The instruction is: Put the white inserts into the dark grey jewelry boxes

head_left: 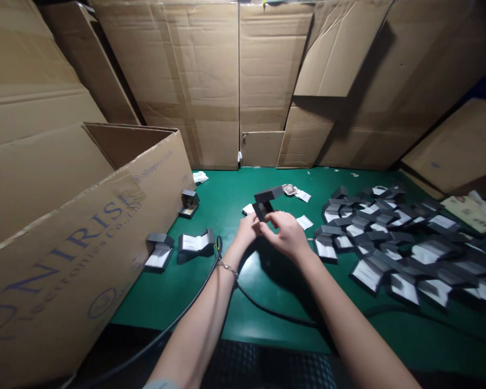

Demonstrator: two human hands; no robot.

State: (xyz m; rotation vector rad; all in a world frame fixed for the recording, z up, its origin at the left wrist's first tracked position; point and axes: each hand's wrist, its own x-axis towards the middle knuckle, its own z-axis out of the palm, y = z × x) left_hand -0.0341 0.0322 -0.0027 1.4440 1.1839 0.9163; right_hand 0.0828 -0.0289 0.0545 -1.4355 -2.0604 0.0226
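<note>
Above the middle of the green table (263,297), both hands meet at a small black box (268,193) whose lid stands raised. My left hand (249,228) has its fingers closed on the box's near left side. The fingers of my right hand (283,231) are bent in at the box's opening, thumb towards the left hand; whether they pinch anything is hidden. A black cable (279,315) runs beneath the forearms, and a chain bracelet circles the left wrist. White crumpled pieces (302,194) lie just behind the box.
Many open black boxes with white inserts (366,274) crowd the table's right side. At left, several more open boxes (196,243) sit beside a large printed cardboard carton (65,254). Cardboard panels (198,81) wall off the back. A folded flat item (461,213) lies far right.
</note>
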